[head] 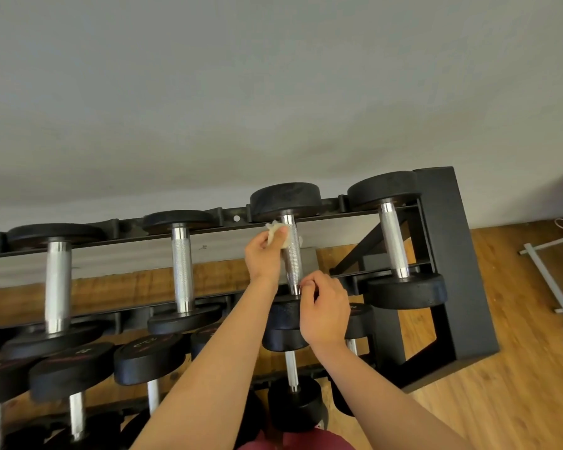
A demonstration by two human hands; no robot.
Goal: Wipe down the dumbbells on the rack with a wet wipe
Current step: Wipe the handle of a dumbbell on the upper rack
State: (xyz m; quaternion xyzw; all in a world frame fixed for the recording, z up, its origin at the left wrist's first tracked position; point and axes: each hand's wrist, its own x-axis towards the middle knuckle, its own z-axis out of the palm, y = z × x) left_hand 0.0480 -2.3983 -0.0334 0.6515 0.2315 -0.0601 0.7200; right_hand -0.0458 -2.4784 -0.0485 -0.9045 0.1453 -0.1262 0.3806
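At frame centre, on the rack [452,254], we are gripping the wipe [274,234] in the left hand [263,256], against the upper handle of a dumbbell [292,259]. The right hand [324,311] is pinching the lower end. The handle is running bottom-to-top, so the stroke likely follows it downward.

Rack [452,254] before you, wall [273,92] behind | four top-tier dumbbells [182,271] side by side across its rails | lower-tier dumbbells [150,362] below, nearer you.
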